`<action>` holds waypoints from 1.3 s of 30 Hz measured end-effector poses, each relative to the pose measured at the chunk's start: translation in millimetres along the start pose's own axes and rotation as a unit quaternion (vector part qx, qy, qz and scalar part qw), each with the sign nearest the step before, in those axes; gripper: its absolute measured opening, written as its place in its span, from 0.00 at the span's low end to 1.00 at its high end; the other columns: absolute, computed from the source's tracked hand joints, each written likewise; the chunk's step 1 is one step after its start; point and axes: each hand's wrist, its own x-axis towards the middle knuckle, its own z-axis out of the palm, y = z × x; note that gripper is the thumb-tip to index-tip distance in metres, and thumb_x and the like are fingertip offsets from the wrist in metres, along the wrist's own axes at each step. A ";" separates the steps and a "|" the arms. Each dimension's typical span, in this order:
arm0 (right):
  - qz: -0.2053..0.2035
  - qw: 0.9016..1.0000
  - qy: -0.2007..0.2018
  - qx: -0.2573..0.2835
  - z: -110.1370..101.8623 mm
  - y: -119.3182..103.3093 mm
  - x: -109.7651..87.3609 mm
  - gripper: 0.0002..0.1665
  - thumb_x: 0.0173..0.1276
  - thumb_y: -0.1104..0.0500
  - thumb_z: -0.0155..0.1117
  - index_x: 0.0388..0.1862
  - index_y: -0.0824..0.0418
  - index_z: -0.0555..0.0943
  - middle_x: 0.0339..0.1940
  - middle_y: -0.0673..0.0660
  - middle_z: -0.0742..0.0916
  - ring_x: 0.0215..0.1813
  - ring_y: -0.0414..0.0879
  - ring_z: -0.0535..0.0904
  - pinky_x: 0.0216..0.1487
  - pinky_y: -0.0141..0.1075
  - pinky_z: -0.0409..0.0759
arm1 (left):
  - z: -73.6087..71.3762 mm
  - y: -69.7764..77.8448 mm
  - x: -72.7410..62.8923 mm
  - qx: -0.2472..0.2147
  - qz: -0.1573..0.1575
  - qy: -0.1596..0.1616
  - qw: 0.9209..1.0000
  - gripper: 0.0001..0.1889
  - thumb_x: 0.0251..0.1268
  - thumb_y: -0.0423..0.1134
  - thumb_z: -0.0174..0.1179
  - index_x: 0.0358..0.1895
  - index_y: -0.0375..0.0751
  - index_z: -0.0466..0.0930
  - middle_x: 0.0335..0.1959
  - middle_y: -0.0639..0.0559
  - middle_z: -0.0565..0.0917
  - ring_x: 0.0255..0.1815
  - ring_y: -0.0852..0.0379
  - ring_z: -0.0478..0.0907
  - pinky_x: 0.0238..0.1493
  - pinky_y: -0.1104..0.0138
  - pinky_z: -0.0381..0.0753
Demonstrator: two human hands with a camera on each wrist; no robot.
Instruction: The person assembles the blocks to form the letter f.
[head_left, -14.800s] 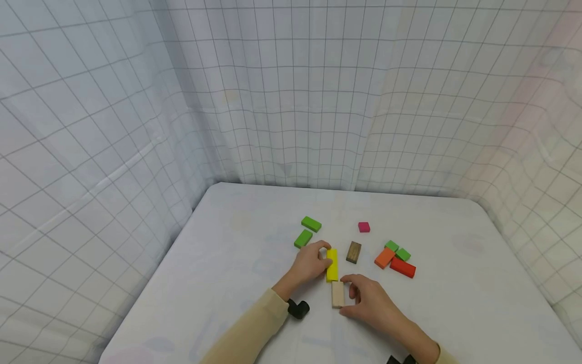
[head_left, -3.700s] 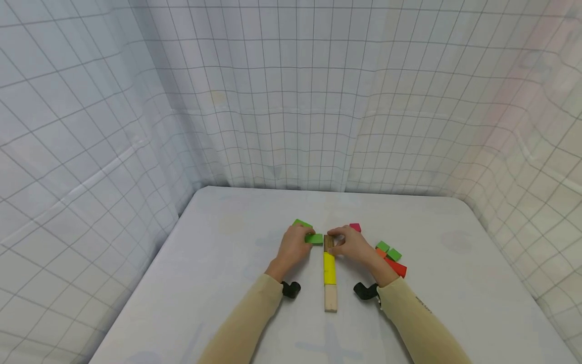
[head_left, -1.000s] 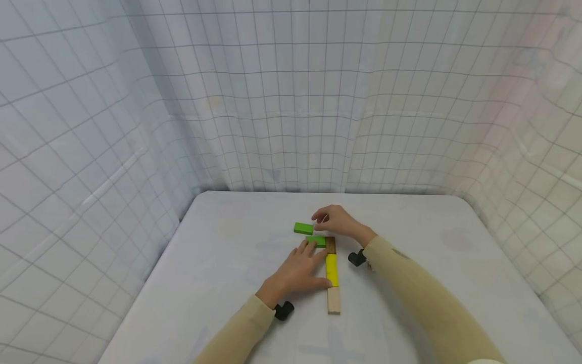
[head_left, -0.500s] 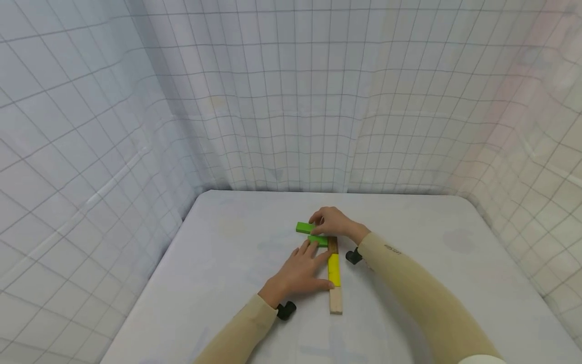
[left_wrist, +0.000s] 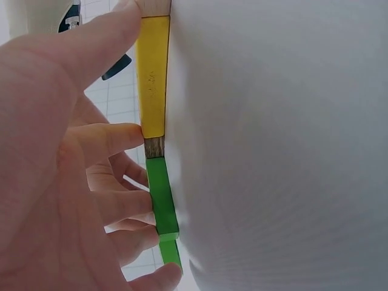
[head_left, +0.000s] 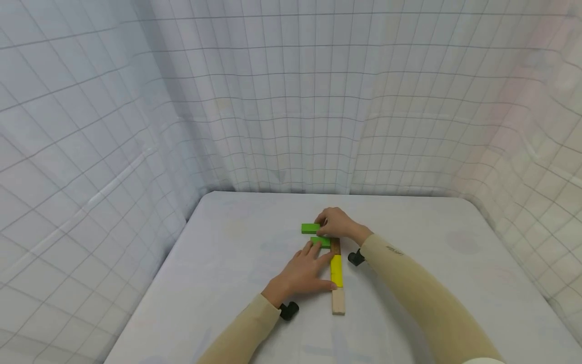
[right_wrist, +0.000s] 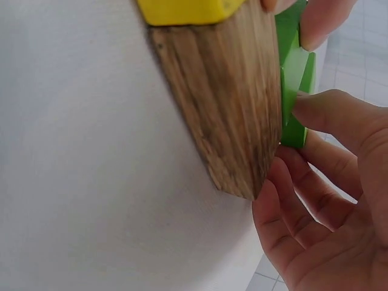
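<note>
A pale wooden block (head_left: 338, 302), a yellow block (head_left: 336, 271) and a dark brown block (right_wrist: 218, 103) lie end to end in a line. Left of the brown one, a green block (left_wrist: 161, 194) sits crosswise against it. My left hand (head_left: 303, 273) lies spread, its straight fingers touching the near green block, index at the yellow-brown joint and thumb at the yellow-pale joint. Just beyond, a second green block (head_left: 310, 228) lies roughly parallel to the first. My right hand (head_left: 337, 223) pinches its right end between thumb and fingers, which partly hide it.
The right sleeve (head_left: 423, 288) covers the table (head_left: 227, 242) area where other coloured blocks showed earlier. A dark wrist camera (head_left: 356, 258) hangs under the right wrist, another (head_left: 289, 311) under the left. Gridded white curtains (head_left: 282, 111) enclose the back and sides.
The brown block and one green block have joined the line. My right hand has left the brown block, taken the far green block, and straightened and shifted it slightly right. My left hand stays spread.
</note>
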 end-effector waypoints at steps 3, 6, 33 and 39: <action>-0.005 1.000 0.006 -0.004 -3.1 0.4 -3.5 0.20 0.62 0.57 0.75 0.52 0.61 0.88 0.44 0.52 0.87 0.44 0.44 0.81 0.49 0.41 0.80 | 0.2 1.3 1.5 0.003 0.003 -0.002 1.000 0.45 0.63 0.74 0.54 0.79 0.55 0.62 0.80 0.38 0.52 0.80 0.35 0.47 0.71 0.43 0.61; -0.004 1.000 0.009 -0.006 -5.4 -0.3 -7.1 0.20 0.62 0.57 0.75 0.53 0.61 0.87 0.45 0.52 0.87 0.44 0.44 0.81 0.48 0.40 0.80 | 0.5 2.0 2.0 0.004 0.002 -0.003 1.000 0.45 0.63 0.73 0.55 0.78 0.55 0.62 0.80 0.38 0.53 0.79 0.35 0.47 0.71 0.43 0.61; -0.029 0.996 0.087 0.003 -37.7 3.4 -57.8 0.19 0.64 0.57 0.74 0.53 0.59 0.88 0.43 0.56 0.86 0.40 0.43 0.81 0.38 0.36 0.81 | -3.5 3.5 3.1 0.014 -0.013 -0.014 1.000 0.47 0.61 0.76 0.54 0.79 0.55 0.61 0.79 0.40 0.55 0.79 0.36 0.49 0.70 0.44 0.64; -0.004 0.995 0.093 0.015 -38.6 13.5 -72.6 0.19 0.64 0.56 0.74 0.53 0.60 0.87 0.42 0.52 0.85 0.39 0.43 0.80 0.36 0.35 0.80 | -4.8 4.0 2.4 0.006 -0.014 -0.012 1.000 0.46 0.61 0.75 0.55 0.79 0.55 0.61 0.79 0.39 0.55 0.79 0.35 0.49 0.70 0.44 0.64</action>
